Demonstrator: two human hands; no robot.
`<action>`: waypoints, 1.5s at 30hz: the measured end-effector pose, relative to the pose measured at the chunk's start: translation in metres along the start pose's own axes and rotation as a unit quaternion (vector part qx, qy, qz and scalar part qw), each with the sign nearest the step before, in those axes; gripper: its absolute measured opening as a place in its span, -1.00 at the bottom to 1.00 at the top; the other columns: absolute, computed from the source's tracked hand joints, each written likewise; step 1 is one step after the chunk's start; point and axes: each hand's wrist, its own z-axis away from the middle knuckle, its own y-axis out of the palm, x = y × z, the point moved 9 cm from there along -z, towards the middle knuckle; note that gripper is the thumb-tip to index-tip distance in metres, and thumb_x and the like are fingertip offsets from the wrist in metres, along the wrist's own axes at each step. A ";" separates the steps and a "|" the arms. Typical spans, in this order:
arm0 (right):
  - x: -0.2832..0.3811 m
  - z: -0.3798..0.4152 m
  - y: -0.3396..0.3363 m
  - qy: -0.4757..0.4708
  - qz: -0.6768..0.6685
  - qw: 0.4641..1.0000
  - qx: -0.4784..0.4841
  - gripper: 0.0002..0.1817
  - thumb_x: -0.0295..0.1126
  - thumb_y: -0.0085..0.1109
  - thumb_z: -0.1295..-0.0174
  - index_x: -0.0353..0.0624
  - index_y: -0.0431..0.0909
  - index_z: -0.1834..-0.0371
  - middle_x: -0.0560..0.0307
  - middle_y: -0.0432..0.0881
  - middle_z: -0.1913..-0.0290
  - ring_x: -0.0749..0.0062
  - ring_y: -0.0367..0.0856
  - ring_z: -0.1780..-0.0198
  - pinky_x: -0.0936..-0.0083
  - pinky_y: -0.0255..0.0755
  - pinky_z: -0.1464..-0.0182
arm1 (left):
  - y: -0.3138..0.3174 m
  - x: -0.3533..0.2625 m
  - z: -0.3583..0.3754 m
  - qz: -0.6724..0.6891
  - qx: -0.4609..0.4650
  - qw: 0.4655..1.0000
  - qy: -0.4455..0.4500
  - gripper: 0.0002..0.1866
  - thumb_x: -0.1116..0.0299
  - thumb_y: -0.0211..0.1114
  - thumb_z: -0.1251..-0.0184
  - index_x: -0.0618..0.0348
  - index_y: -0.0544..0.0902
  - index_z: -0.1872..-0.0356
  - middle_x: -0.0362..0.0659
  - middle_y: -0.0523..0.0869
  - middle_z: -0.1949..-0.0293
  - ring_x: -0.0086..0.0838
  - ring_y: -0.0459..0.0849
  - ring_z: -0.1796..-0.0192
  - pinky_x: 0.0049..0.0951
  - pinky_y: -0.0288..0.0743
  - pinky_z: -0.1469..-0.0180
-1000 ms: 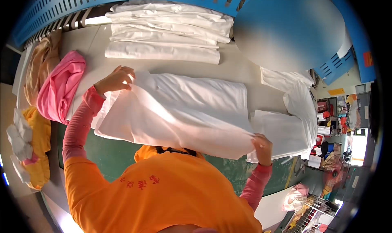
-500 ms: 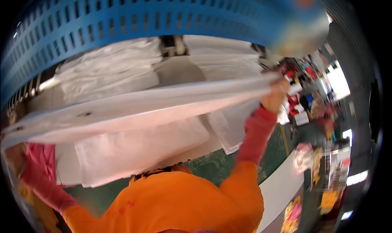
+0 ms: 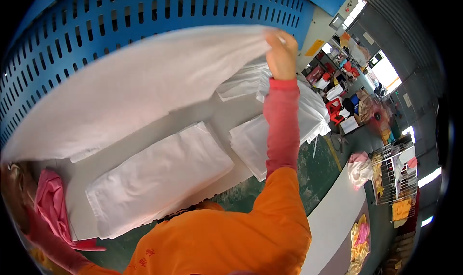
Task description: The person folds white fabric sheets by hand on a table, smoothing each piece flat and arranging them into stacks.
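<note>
A large white cloth (image 3: 130,82) hangs stretched in the air between my two hands, bulging towards the blue slotted panel. My right hand (image 3: 281,53) is raised and pinches one corner of it. At the far left edge, my left hand (image 3: 17,190) is dark and partly cut off below the cloth's other end; its fingers are hard to make out. Beneath the cloth, a folded white cloth (image 3: 161,178) lies flat on the pale table (image 3: 79,188). A pink cloth (image 3: 50,195) lies crumpled beside my left hand.
The blue slotted panel (image 3: 173,10) spans the far side of the table. More folded white cloths (image 3: 251,140) lie at the right, near a draped white pile (image 3: 311,111). Farther right are a red chair (image 3: 333,110), a wire rack (image 3: 398,171) and a pale long table (image 3: 333,222).
My right hand has moved up and to the left, raising the white cloth higher so it billows. More of the folded cloth and table beneath now shows.
</note>
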 end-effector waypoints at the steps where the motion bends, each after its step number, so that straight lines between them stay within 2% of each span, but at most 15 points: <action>1: 0.005 0.015 -0.010 -0.005 0.033 0.999 -0.004 -0.98 -0.61 0.11 -0.02 -0.29 0.49 0.47 0.18 0.53 0.46 0.60 0.44 0.44 0.63 0.34 0.40 | -0.010 0.010 0.001 0.049 0.005 0.999 0.016 -0.59 0.10 0.28 -0.10 0.29 0.61 0.23 -0.05 0.64 0.35 -0.25 0.62 0.25 -0.37 0.47 0.22; 5: 0.003 0.098 -0.030 0.005 -0.021 0.983 0.180 -0.94 -0.54 0.22 0.12 -0.32 0.58 0.57 0.00 0.59 0.48 0.35 0.54 0.40 0.51 0.42 0.29 | -0.003 0.023 0.008 0.254 0.135 0.954 0.084 -0.60 0.07 0.34 -0.03 0.23 0.63 0.30 -0.06 0.65 0.40 -0.26 0.62 0.32 -0.36 0.48 0.31; 9: -0.013 0.186 -0.033 0.209 0.025 0.925 0.317 -0.97 -0.56 0.27 0.21 -0.29 0.62 0.68 -0.02 0.61 0.54 0.28 0.60 0.47 0.53 0.45 0.36 | 0.021 0.005 0.092 0.419 0.551 0.713 0.110 -0.67 0.09 0.33 -0.05 0.19 0.60 0.43 -0.12 0.61 0.50 -0.35 0.57 0.45 -0.42 0.45 0.40; 11: -0.039 0.213 -0.035 0.295 0.023 0.885 0.360 -0.97 -0.56 0.27 0.21 -0.30 0.62 0.66 -0.02 0.62 0.53 0.31 0.60 0.46 0.56 0.44 0.35 | 0.018 -0.006 0.131 0.435 0.595 0.675 0.044 -0.71 0.14 0.31 -0.07 0.15 0.53 0.54 -0.18 0.55 0.58 -0.44 0.51 0.53 -0.48 0.39 0.47; 15: -0.128 0.219 -0.048 0.355 0.075 0.869 0.338 -0.87 -0.53 0.27 0.16 -0.29 0.62 0.47 0.12 0.61 0.47 0.52 0.54 0.42 0.61 0.40 0.33 | 0.073 0.030 0.132 0.416 0.444 0.792 -0.041 -0.71 0.11 0.16 -0.18 0.16 0.50 0.43 -0.21 0.48 0.56 -0.48 0.42 0.55 -0.51 0.36 0.48; 18: -0.217 0.188 -0.047 0.385 0.054 0.916 0.096 -0.72 -0.37 0.18 -0.07 -0.27 0.49 0.17 0.21 0.57 0.23 0.60 0.50 0.28 0.64 0.37 0.21 | 0.155 0.185 0.116 0.430 0.345 0.791 -0.266 -0.85 0.40 0.04 -0.30 0.16 0.47 0.16 -0.37 0.43 0.41 -0.73 0.34 0.39 -0.67 0.31 0.29; 19: -0.219 0.173 -0.018 0.355 -0.025 0.932 0.075 -0.67 -0.31 0.14 -0.14 -0.25 0.44 0.07 0.23 0.55 0.15 0.62 0.48 0.22 0.65 0.36 0.17 | 0.183 0.120 0.117 0.408 0.368 0.794 -0.262 -0.83 0.36 0.06 -0.30 0.18 0.49 0.17 -0.36 0.42 0.41 -0.68 0.36 0.36 -0.61 0.33 0.24; 21: -0.242 0.208 -0.007 0.503 -0.090 0.858 0.041 -0.65 -0.27 0.11 -0.17 -0.23 0.44 0.05 0.24 0.54 0.16 0.63 0.47 0.21 0.66 0.34 0.15 | 0.206 0.140 0.146 0.228 0.476 0.826 -0.200 -0.71 0.32 0.05 -0.30 0.26 0.48 0.03 -0.13 0.55 0.08 -0.31 0.48 0.01 -0.37 0.31 -0.10; 23: -0.261 0.253 -0.017 0.581 -0.113 0.806 0.034 -0.69 -0.26 0.10 -0.18 -0.21 0.49 0.09 0.25 0.53 0.17 0.66 0.45 0.18 0.66 0.33 0.14 | 0.196 0.117 0.163 0.233 0.489 0.814 -0.210 -0.62 0.40 0.07 -0.25 0.30 0.37 -0.08 -0.10 0.50 0.02 -0.35 0.43 -0.04 -0.42 0.26 -0.13; 28: -0.237 0.294 -0.035 0.477 0.112 0.862 0.129 -0.79 -0.29 0.12 -0.16 -0.22 0.53 0.27 0.35 0.50 0.35 0.71 0.40 0.34 0.70 0.28 0.30 | 0.171 0.078 0.210 0.153 0.512 0.824 -0.187 -0.41 0.51 0.10 -0.15 0.35 0.20 -0.25 -0.08 0.41 -0.10 -0.42 0.35 -0.11 -0.50 0.16 -0.19; 31: -0.232 0.245 -0.016 0.392 0.131 0.906 0.095 -0.80 -0.30 0.14 -0.14 -0.23 0.53 0.33 0.40 0.46 0.45 0.74 0.33 0.41 0.74 0.22 0.37 | 0.179 0.059 0.152 0.120 0.425 0.897 -0.037 -0.39 0.54 0.12 -0.13 0.36 0.18 -0.25 -0.12 0.39 -0.11 -0.41 0.34 -0.11 -0.51 0.13 -0.21; 34: -0.209 0.180 0.007 0.307 0.109 0.944 0.041 -0.77 -0.30 0.17 -0.12 -0.27 0.53 0.33 0.39 0.46 0.47 0.76 0.29 0.43 0.76 0.19 0.41 | 0.171 0.010 0.079 0.187 0.407 0.886 -0.124 -0.40 0.59 0.06 -0.16 0.20 0.18 -0.29 -0.11 0.39 -0.11 -0.50 0.52 0.06 -0.67 0.38 0.06; 38: -0.144 0.151 0.032 0.225 0.197 0.953 0.052 -0.73 -0.30 0.12 -0.16 -0.31 0.52 0.23 0.33 0.51 0.39 0.71 0.37 0.38 0.72 0.28 0.32 | 0.124 -0.079 0.046 0.232 0.387 0.892 -0.014 -0.42 0.63 0.03 -0.16 0.19 0.21 -0.28 -0.12 0.44 -0.05 -0.54 0.53 0.10 -0.65 0.39 0.06; 39: -0.136 0.162 0.031 0.225 0.209 0.950 0.059 -0.73 -0.30 0.13 -0.15 -0.31 0.53 0.24 0.33 0.51 0.40 0.71 0.37 0.39 0.71 0.28 0.33 | 0.114 -0.071 0.048 0.150 0.376 0.912 0.064 -0.43 0.65 0.01 -0.16 0.18 0.24 -0.27 -0.12 0.46 -0.05 -0.56 0.49 0.02 -0.61 0.36 0.00; 45: -0.183 0.307 -0.028 0.223 0.466 0.845 0.136 -0.64 -0.20 0.27 0.00 -0.27 0.38 0.55 -0.12 0.39 0.64 0.16 0.30 0.62 0.37 0.25 0.50 | 0.135 0.101 0.210 0.029 0.493 0.865 -0.088 -0.42 0.69 0.10 0.00 0.14 0.42 -0.16 -0.08 0.50 -0.10 -0.48 0.46 -0.04 -0.58 0.28 -0.02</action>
